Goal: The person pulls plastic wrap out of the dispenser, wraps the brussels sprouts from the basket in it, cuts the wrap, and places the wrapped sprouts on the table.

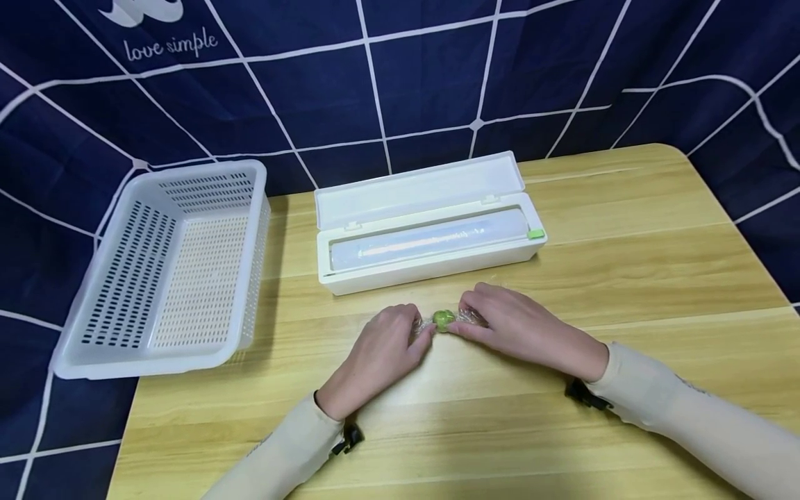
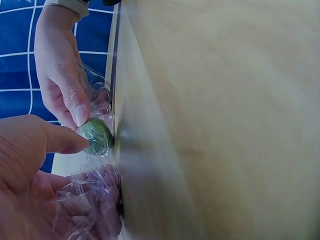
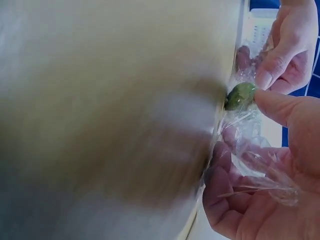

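Note:
Between the two hands, close over the wooden table (image 1: 475,444), is a small round green fruit (image 1: 444,320) wrapped in clear cling film (image 1: 469,317). My left hand (image 1: 389,340) grips the gathered film on the fruit's left, its thumb tip at the fruit. On the other side my right hand (image 1: 519,324) holds the opposite end, thumb also against the fruit. Crumpled film (image 2: 82,195) lies across the left fingers in the left wrist view. In the right wrist view, loose film (image 3: 265,175) spreads over the right palm beside the green fruit (image 3: 241,97).
Behind the hands stands a white cling film box (image 1: 431,266), lid raised, a film roll (image 1: 431,239) inside and a green tab (image 1: 535,234) at its right end. At the left is a white plastic basket (image 1: 250,278). A dark blue checked cloth (image 1: 425,76) hangs behind the table.

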A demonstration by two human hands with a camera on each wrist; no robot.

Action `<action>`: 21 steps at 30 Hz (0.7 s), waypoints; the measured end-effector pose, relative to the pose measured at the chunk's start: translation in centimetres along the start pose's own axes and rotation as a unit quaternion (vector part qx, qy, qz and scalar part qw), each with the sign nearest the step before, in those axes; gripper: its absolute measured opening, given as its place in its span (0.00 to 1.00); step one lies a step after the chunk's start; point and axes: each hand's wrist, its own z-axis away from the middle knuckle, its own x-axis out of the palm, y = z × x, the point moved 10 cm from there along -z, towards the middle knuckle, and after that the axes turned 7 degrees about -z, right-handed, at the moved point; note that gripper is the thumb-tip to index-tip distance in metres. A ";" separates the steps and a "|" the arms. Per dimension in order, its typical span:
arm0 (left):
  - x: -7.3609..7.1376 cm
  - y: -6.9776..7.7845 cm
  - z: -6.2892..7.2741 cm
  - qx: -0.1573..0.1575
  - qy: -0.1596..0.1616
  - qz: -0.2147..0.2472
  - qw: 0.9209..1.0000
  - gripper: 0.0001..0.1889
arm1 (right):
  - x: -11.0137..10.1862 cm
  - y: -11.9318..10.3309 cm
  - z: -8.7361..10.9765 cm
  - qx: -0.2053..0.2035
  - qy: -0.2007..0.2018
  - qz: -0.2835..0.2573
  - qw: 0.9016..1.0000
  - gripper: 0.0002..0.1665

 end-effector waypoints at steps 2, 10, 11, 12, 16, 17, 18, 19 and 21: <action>-0.2 0.2 0.1 0.011 0.014 -0.015 1.000 0.16 | 0.0 -0.1 0.1 -0.012 -0.001 -0.002 1.000 0.19; -1.4 2.1 0.1 0.081 0.077 -0.082 0.990 0.14 | 0.1 -0.5 0.2 -0.045 -0.007 -0.010 0.999 0.14; -1.4 2.4 -0.1 0.094 0.075 -0.083 0.989 0.18 | 0.1 -0.5 0.1 -0.046 -0.008 -0.009 0.999 0.13; -1.3 2.8 -0.2 0.108 0.070 -0.083 0.988 0.20 | 0.1 -0.5 0.1 -0.047 -0.009 -0.010 0.999 0.13; -0.7 3.9 -0.8 0.152 0.050 -0.097 0.982 0.20 | -0.1 -0.5 0.0 -0.052 -0.014 -0.012 0.998 0.13; -0.6 4.1 -0.9 0.158 0.048 -0.104 0.981 0.18 | -0.1 -0.5 0.0 -0.053 -0.014 -0.012 0.998 0.13; -0.6 4.2 -1.0 0.162 0.048 -0.110 0.979 0.16 | -0.1 -0.5 0.0 -0.054 -0.014 -0.014 0.998 0.12; -0.6 4.4 -1.1 0.165 0.049 -0.117 0.978 0.14 | -0.2 -0.6 0.0 -0.056 -0.014 -0.015 0.998 0.12; -0.6 4.5 -1.3 0.170 0.052 -0.125 0.976 0.12 | -0.2 -0.6 0.1 -0.059 -0.013 -0.018 0.998 0.12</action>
